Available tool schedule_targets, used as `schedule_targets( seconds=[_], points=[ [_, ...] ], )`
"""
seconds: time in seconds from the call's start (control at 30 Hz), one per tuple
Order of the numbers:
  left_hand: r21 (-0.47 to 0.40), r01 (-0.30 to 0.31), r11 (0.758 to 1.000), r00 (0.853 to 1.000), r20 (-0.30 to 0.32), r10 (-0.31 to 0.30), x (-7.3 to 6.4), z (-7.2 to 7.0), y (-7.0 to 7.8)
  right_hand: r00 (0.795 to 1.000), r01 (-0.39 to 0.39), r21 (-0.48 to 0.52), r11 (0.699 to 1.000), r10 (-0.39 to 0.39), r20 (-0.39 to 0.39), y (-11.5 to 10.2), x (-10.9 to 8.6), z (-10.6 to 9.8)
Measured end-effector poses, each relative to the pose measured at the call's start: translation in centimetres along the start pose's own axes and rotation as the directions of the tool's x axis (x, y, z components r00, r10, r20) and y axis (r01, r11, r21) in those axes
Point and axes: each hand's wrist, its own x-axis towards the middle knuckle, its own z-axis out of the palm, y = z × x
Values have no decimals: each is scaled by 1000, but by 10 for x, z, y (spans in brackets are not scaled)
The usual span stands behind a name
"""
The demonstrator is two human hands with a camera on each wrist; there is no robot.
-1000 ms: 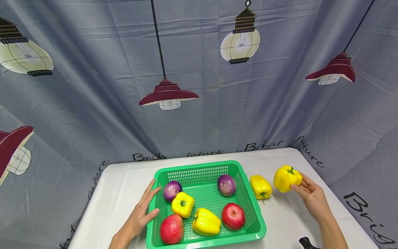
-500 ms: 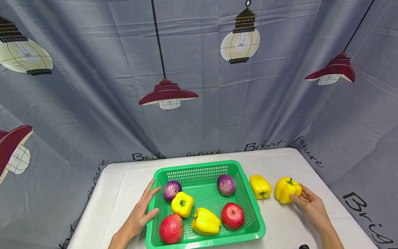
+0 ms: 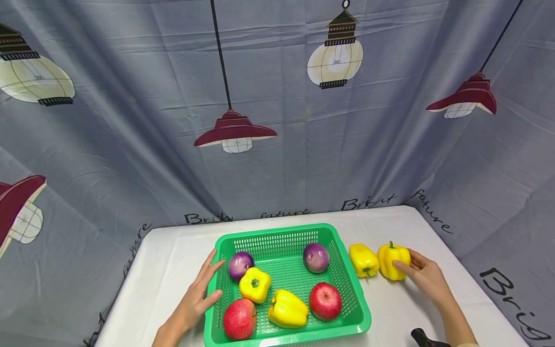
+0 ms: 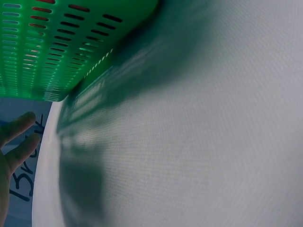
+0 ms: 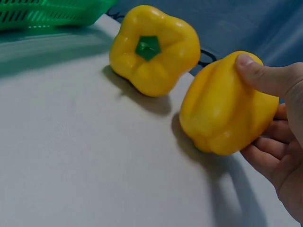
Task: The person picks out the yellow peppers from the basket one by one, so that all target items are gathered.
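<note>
My right hand (image 3: pixel 427 277) holds a yellow bell pepper (image 3: pixel 392 260) upright, stem up, thumb on the near side and fingers behind it. In the right wrist view the held pepper (image 5: pixel 227 106) sits close over the white table. Just left of it, a second yellow pepper (image 3: pixel 363 260) lies on its side, its green stem facing me. My left hand (image 3: pixel 194 300) has its fingers spread at the left rim of a green plastic basket (image 3: pixel 363 308). Inside the basket are two yellow peppers, one (image 3: pixel 255 285) stem up and the other (image 3: pixel 288 309) on its side.
Two red apples, one at left (image 3: pixel 240 319) and one at right (image 3: pixel 325 301), share the basket with two round purple vegetables, left (image 3: pixel 240 266) and right (image 3: pixel 316 258). A black object (image 3: pixel 425 338) shows by the right forearm. A grey printed curtain (image 3: pixel 277 183) stands behind the white table (image 3: pixel 173 250).
My right hand has brought the yellow pepper down towards the table and then left, beside the other loose pepper. The left hand and the basket have stayed in place.
</note>
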Motion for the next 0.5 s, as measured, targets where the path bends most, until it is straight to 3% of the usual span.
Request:
schedule_targets(
  seconds=[0.3, 0.5],
  points=[
    [-9, -12, 1000, 1000, -15, 12, 1, 2, 0, 991, -71, 95, 993, 81, -109, -9, 16, 30],
    [-5, -5, 1000, 1000, -19, 5, 0, 2, -1, 982, -51, 88, 995, 67, -178, -15, 16, 42]
  ],
)
